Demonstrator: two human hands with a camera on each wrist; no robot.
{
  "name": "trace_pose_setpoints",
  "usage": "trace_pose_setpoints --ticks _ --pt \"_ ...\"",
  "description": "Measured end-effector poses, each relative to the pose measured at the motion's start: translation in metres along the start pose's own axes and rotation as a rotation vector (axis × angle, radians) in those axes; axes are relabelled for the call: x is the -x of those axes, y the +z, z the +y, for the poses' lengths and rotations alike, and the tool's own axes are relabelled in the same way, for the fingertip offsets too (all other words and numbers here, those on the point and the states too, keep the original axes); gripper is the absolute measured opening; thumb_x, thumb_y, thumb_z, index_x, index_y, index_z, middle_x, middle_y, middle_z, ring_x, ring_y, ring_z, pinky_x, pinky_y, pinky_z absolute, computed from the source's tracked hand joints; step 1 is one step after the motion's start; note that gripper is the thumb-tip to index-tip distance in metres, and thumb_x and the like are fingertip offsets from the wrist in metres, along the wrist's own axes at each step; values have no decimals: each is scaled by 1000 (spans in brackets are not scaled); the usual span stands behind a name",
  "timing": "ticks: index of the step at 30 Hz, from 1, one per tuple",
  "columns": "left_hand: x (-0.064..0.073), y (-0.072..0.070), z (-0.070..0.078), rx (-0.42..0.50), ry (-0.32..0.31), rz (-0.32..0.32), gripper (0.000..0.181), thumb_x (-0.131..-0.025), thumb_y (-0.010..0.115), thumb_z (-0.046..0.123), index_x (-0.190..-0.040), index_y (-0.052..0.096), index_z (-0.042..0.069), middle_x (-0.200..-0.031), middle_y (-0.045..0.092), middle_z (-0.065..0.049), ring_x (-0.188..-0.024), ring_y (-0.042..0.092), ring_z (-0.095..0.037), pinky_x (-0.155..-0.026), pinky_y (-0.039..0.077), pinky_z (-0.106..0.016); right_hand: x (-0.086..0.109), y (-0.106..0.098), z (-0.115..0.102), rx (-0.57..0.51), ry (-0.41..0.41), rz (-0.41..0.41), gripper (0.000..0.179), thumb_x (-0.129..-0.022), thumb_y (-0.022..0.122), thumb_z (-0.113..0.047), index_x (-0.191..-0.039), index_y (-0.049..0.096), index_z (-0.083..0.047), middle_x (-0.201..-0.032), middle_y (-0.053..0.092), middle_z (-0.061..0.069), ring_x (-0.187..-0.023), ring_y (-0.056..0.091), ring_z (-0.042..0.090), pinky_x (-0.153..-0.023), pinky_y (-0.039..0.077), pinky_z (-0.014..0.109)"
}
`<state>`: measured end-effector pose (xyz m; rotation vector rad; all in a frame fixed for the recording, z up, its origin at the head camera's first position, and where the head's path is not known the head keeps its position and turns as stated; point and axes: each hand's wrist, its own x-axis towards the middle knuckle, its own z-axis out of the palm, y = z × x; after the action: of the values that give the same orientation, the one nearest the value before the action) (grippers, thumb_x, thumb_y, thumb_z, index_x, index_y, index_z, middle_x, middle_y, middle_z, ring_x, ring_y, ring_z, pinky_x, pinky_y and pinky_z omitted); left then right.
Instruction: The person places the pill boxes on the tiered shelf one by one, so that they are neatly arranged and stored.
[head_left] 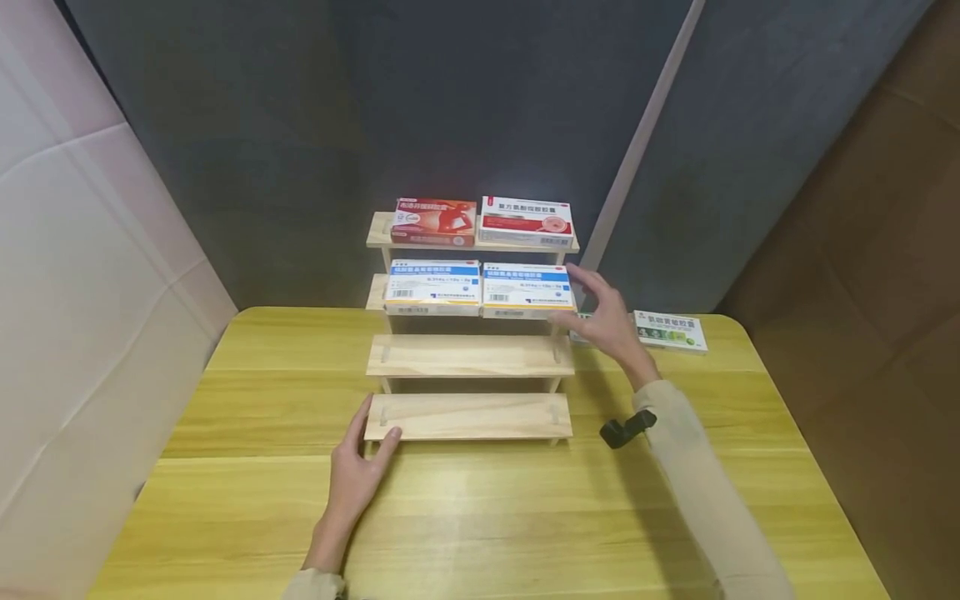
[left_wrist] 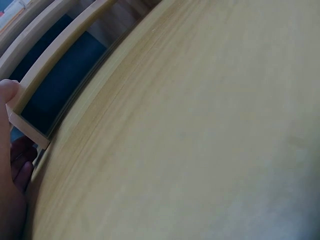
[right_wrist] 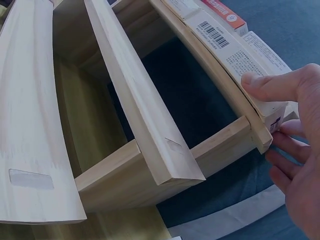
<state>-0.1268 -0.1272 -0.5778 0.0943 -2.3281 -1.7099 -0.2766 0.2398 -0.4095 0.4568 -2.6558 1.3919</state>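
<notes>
A stepped wooden display rack stands on the table. My left hand holds the left end of its lowest shelf, thumb on top; in the left wrist view the fingers curl below the board. On the third shelf up, two blue-and-white medicine boxes lie side by side. My right hand pinches the right-hand medicine box at its outer end. In the right wrist view the thumb presses its barcode side, with the other fingers round the end. The left-hand medicine box touches its neighbour.
A red medicine box and a red-and-white one lie on the top shelf. On the table behind my right hand are a green-and-white box and another, partly hidden. A dark cloth wall rises behind the rack.
</notes>
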Motion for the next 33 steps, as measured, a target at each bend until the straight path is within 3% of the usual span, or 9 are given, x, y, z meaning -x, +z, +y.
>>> trace_pose_setpoints --ticks 16,33 --pt "1 0 3 -5 -6 7 71 -95 73 18 -157 39 14 -154 49 -16 -143 44 -27 -109 28 0 4 5 1 -35 -15 7 87 -83 83 -26 -156 39 -11 -159 42 12 -146 40 32 -122 33 50" --pt "2 0 5 -10 -1 11 71 -95 73 17 -157 39 12 -154 49 -17 -143 44 -28 -109 28 0 5 -22 30 74 85 -73 95 -81 82 -29 -160 30 -15 -166 32 10 -154 26 34 -126 23 58"
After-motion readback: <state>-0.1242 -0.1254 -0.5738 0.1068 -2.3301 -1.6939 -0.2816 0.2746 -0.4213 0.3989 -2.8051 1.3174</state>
